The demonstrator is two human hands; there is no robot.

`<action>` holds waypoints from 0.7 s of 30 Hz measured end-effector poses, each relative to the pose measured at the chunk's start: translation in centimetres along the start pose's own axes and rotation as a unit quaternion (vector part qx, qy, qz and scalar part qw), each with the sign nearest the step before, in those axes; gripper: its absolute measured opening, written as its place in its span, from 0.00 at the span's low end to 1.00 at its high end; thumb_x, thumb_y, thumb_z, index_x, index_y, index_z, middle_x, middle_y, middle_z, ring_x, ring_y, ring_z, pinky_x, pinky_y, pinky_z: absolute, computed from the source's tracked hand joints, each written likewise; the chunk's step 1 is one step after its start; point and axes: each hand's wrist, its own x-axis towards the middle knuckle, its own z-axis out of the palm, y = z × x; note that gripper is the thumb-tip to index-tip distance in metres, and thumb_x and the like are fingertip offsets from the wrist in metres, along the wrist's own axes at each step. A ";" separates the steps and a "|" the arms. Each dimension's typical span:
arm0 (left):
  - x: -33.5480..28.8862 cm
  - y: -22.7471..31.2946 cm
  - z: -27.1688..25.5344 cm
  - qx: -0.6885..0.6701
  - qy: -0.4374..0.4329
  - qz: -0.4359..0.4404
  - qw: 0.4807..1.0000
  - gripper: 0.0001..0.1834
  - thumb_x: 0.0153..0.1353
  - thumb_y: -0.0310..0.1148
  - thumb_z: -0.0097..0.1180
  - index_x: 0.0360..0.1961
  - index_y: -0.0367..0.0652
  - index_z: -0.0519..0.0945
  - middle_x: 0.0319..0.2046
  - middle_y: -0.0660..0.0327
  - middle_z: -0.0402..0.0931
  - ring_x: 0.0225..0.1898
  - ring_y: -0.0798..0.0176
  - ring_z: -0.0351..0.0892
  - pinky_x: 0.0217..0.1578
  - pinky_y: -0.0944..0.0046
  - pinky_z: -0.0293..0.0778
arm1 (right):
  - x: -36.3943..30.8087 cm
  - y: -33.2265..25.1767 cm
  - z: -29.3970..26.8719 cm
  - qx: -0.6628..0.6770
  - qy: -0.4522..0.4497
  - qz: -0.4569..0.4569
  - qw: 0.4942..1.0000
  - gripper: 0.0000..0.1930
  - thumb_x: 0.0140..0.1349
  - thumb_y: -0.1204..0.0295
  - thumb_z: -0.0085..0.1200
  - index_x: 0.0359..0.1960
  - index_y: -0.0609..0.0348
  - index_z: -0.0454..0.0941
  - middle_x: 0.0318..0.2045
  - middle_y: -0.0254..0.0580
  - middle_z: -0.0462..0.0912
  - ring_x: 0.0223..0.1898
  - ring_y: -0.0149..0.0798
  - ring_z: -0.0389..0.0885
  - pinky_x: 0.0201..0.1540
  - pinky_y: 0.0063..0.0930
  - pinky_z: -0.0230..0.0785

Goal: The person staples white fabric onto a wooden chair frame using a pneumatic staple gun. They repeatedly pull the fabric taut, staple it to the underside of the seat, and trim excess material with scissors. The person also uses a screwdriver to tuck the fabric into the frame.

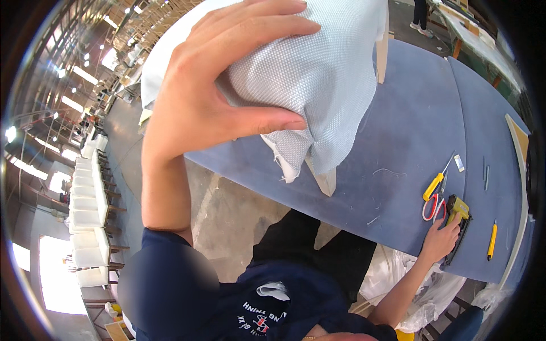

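A padded chair part covered in light grey-blue woven fabric [335, 74] stands on the blue-grey covered table [415, 113]. My left hand [199, 94] grips its near corner, fingers spread over the top and thumb pressed on a fold. Below the thumb the fabric edge hangs frayed, with white material showing. Beside it a pale wooden leg [324, 178] sticks out. At the table's right front, my right hand [441, 240] has its fingers round a yellow-green and black staple gun [459, 208] lying on the surface. Red-handled scissors [427, 209] lie just left of it.
Near the scissors lie a yellow-handled screwdriver [433, 186] and a small white block [459, 163]. Further right are a yellow cutter [492, 241] and a curved pale strip [520, 165]. Clear plastic wrap [409, 278] hangs below the table. White chairs [88, 210] line the left.
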 end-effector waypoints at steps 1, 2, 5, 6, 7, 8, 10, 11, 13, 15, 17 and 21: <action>0.3 -0.3 -0.2 -0.004 -0.023 0.016 1.000 0.40 0.42 0.46 0.86 0.58 0.43 0.89 0.63 0.45 0.83 0.69 0.42 0.78 0.70 0.40 0.67 | 0.0 0.0 -0.1 0.002 0.001 0.000 1.000 0.31 0.71 0.62 0.57 0.74 0.53 0.69 0.57 0.53 0.81 0.55 0.55 0.83 0.56 0.49 0.77; 1.2 -1.4 0.1 -0.002 -0.015 0.124 0.992 0.36 0.43 0.46 0.85 0.55 0.44 0.91 0.62 0.46 0.83 0.68 0.40 0.78 0.69 0.41 0.68 | 0.0 -0.1 -0.1 0.000 0.009 -0.003 1.000 0.31 0.71 0.62 0.57 0.75 0.53 0.69 0.57 0.53 0.81 0.55 0.55 0.83 0.56 0.49 0.77; 3.6 -4.7 0.7 -0.011 -0.029 0.362 0.932 0.28 0.46 0.46 0.84 0.48 0.46 0.93 0.60 0.47 0.85 0.65 0.38 0.79 0.63 0.41 0.70 | 0.0 -0.1 -0.3 0.003 -0.001 0.000 1.000 0.30 0.71 0.61 0.56 0.74 0.53 0.69 0.56 0.53 0.81 0.56 0.55 0.82 0.57 0.49 0.76; 4.2 -5.6 1.3 -0.044 -0.022 0.388 0.920 0.26 0.47 0.46 0.83 0.47 0.46 0.94 0.59 0.48 0.85 0.64 0.37 0.80 0.59 0.42 0.70 | 0.0 -0.1 -0.3 0.001 -0.006 0.001 1.000 0.30 0.71 0.61 0.56 0.74 0.52 0.70 0.56 0.52 0.81 0.56 0.55 0.82 0.57 0.49 0.76; 4.9 -6.6 1.5 -0.076 -0.016 0.414 0.907 0.25 0.49 0.46 0.82 0.46 0.46 0.94 0.58 0.48 0.86 0.63 0.37 0.80 0.56 0.42 0.70 | -0.1 -0.1 -0.3 0.002 -0.003 0.002 1.000 0.30 0.71 0.61 0.56 0.74 0.52 0.70 0.57 0.52 0.81 0.56 0.55 0.82 0.57 0.49 0.76; 5.3 -7.1 2.0 -0.105 -0.012 0.440 0.892 0.23 0.50 0.45 0.82 0.45 0.45 0.94 0.58 0.49 0.86 0.62 0.37 0.80 0.52 0.43 0.70 | -0.1 -0.1 -0.2 0.004 0.002 0.003 1.000 0.30 0.71 0.61 0.56 0.74 0.51 0.69 0.57 0.52 0.81 0.56 0.55 0.82 0.57 0.49 0.75; 5.7 -7.5 1.7 -0.098 -0.063 0.465 0.878 0.23 0.50 0.45 0.82 0.44 0.45 0.94 0.58 0.48 0.86 0.62 0.37 0.80 0.51 0.44 0.69 | -0.1 -0.1 0.0 0.005 0.009 0.004 1.000 0.30 0.71 0.61 0.56 0.75 0.51 0.69 0.57 0.52 0.82 0.56 0.55 0.82 0.57 0.50 0.75; 5.8 -7.4 1.6 -0.097 -0.082 0.473 0.872 0.22 0.50 0.45 0.82 0.44 0.45 0.94 0.58 0.47 0.86 0.62 0.38 0.80 0.51 0.44 0.69 | -0.1 -0.1 0.1 0.004 0.010 0.004 1.000 0.31 0.71 0.61 0.56 0.75 0.50 0.69 0.57 0.51 0.82 0.56 0.55 0.82 0.57 0.50 0.75; 5.8 -6.6 1.6 -0.117 -0.078 0.460 0.877 0.22 0.49 0.44 0.82 0.44 0.45 0.93 0.59 0.45 0.85 0.63 0.37 0.79 0.52 0.44 0.69 | 0.0 0.0 0.3 0.002 0.018 0.003 1.000 0.31 0.72 0.60 0.56 0.75 0.50 0.69 0.57 0.51 0.82 0.56 0.55 0.82 0.57 0.50 0.75; 5.7 -5.7 1.8 -0.173 -0.043 0.412 0.893 0.23 0.48 0.43 0.83 0.43 0.45 0.93 0.61 0.42 0.83 0.63 0.37 0.79 0.54 0.45 0.68 | 0.0 0.1 0.5 -0.006 0.023 -0.001 1.000 0.30 0.72 0.60 0.56 0.75 0.50 0.69 0.56 0.51 0.82 0.56 0.55 0.83 0.56 0.50 0.76; 5.9 -5.1 1.7 -0.157 -0.072 0.420 0.891 0.24 0.47 0.43 0.84 0.44 0.45 0.92 0.63 0.39 0.80 0.64 0.37 0.78 0.57 0.44 0.68 | 0.0 0.3 0.7 -0.005 0.026 -0.003 1.000 0.30 0.72 0.59 0.56 0.74 0.50 0.70 0.56 0.51 0.82 0.55 0.55 0.83 0.56 0.50 0.76; 5.6 -4.6 1.4 -0.264 -0.081 0.359 0.892 0.28 0.44 0.41 0.87 0.47 0.45 0.90 0.67 0.34 0.75 0.67 0.35 0.76 0.65 0.41 0.65 | 0.1 0.8 1.2 -0.016 0.045 -0.020 0.999 0.30 0.72 0.58 0.56 0.74 0.49 0.70 0.54 0.51 0.83 0.52 0.56 0.84 0.53 0.50 0.78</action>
